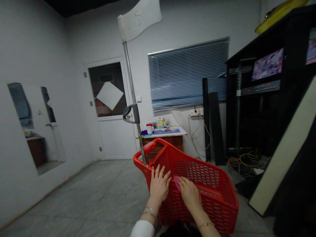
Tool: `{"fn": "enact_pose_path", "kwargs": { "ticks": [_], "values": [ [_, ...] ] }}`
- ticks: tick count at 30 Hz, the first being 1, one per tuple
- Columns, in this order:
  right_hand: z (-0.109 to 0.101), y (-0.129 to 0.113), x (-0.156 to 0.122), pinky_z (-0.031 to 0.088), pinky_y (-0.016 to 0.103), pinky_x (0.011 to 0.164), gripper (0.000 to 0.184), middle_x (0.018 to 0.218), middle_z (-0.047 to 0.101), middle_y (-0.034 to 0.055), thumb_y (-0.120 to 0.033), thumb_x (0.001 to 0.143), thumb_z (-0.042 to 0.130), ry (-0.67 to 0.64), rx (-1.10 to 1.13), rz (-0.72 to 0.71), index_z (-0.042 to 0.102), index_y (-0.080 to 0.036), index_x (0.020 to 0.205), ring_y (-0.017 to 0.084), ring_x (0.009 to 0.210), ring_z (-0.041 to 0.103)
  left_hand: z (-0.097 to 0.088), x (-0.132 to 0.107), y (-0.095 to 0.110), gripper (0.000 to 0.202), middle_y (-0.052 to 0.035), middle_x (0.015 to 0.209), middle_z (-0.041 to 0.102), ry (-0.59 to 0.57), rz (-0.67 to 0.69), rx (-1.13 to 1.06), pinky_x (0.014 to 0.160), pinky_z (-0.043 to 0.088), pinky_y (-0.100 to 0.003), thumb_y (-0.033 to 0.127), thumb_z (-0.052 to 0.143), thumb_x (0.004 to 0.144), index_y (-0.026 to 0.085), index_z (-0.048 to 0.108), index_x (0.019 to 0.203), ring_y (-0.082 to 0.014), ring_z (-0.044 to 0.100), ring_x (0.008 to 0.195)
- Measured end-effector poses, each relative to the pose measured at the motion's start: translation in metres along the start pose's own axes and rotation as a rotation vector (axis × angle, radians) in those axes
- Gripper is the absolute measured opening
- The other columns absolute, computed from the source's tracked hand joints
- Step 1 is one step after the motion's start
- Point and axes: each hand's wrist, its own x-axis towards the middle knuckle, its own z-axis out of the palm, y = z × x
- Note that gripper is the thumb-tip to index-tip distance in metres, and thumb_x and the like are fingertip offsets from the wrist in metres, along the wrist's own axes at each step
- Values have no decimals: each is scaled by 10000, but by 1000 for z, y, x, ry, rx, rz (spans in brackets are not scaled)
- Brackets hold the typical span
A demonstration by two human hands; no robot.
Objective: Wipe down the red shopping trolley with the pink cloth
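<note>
A red plastic shopping basket with a mesh wall stands tilted in front of me on the floor. My left hand lies flat against its near rim with the fingers stretched out. Beside it, my right hand presses a small pink cloth against the basket's rim, fingers curled over it. A metal pole with a grey handle and a white flat head rises from the basket's left corner.
A white door with a dark window is ahead. A small wooden table with bottles stands under blue blinds. At the right are a black rack, tangled cables and a leaning pale board. Grey floor tiles spread left.
</note>
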Motion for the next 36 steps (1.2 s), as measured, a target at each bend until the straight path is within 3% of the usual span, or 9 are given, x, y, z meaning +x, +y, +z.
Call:
{"fn": "enact_pose_path", "kwargs": {
  "ticks": [5, 7, 9, 15, 17, 23, 25, 32, 36],
  "values": [
    [-49, 99, -30, 499, 316, 930, 440, 1164, 710, 46, -310, 955, 314, -43, -14, 165, 724, -246, 1100, 185, 1035, 666, 1, 1, 0, 346, 12, 1413, 570, -2, -18, -3, 1165, 280, -581, 444, 438, 977, 421, 596, 1285, -262, 389, 1393],
    [-58, 113, -34, 516, 313, 867, 450, 1139, 719, 63, -366, 960, 317, -19, -65, 281, 730, -235, 1081, 196, 978, 682, 3, 2, 2, 337, 10, 1405, 577, 6, -26, -8, 1164, 277, -585, 431, 451, 974, 425, 606, 1274, -270, 383, 1396],
    [-50, 94, -28, 521, 320, 830, 459, 1085, 733, 86, -383, 965, 323, 7, -110, 297, 746, -214, 1026, 208, 921, 690, 4, 2, 4, 332, 6, 1398, 582, 12, -26, -12, 1161, 275, -595, 424, 463, 969, 421, 617, 1262, -281, 384, 1395],
    [4, -7, 1, 509, 360, 931, 388, 1111, 729, 84, -305, 965, 368, 65, -22, -10, 729, -213, 1075, 210, 1013, 665, 0, 1, -3, 340, 10, 1408, 574, -11, -4, 26, 1165, 271, -584, 408, 459, 970, 417, 607, 1276, -281, 376, 1398],
    [-1, 3, -1, 509, 349, 943, 392, 1130, 724, 72, -303, 964, 365, 24, 22, -15, 723, -221, 1099, 201, 1029, 664, -3, 0, -5, 343, 4, 1401, 581, -16, 5, 27, 1162, 277, -583, 397, 456, 973, 409, 604, 1282, -280, 383, 1396],
    [-55, 100, -29, 512, 288, 857, 448, 1150, 715, 50, -343, 977, 301, -39, -88, 282, 723, -240, 1086, 181, 985, 682, -2, 1, 0, 349, 2, 1404, 579, -11, -10, 15, 1160, 276, -590, 383, 457, 972, 407, 595, 1292, -280, 385, 1396],
    [-55, 94, -27, 508, 290, 812, 458, 1108, 725, 69, -350, 989, 295, -4, -174, 323, 731, -222, 1050, 191, 926, 687, -1, 2, 4, 341, 3, 1399, 584, -5, -20, 9, 1161, 270, -594, 380, 467, 968, 407, 609, 1276, -288, 386, 1394],
    [17, -24, 5, 468, 332, 944, 352, 1174, 702, 100, -235, 981, 394, 76, -177, -5, 706, -179, 1135, 208, 1050, 636, -8, 2, 1, 340, 2, 1402, 583, -34, 3, 19, 1167, 252, -598, 386, 468, 966, 400, 619, 1270, -297, 378, 1399],
    [8, 18, -14, 456, 329, 975, 365, 1188, 699, 88, -158, 965, 389, 125, -171, -55, 698, -185, 1157, 195, 1093, 621, -12, 2, -2, 352, 8, 1426, 562, -62, 8, 26, 1179, 233, -586, 404, 433, 984, 404, 595, 1296, -276, 373, 1408]
  ]
}}
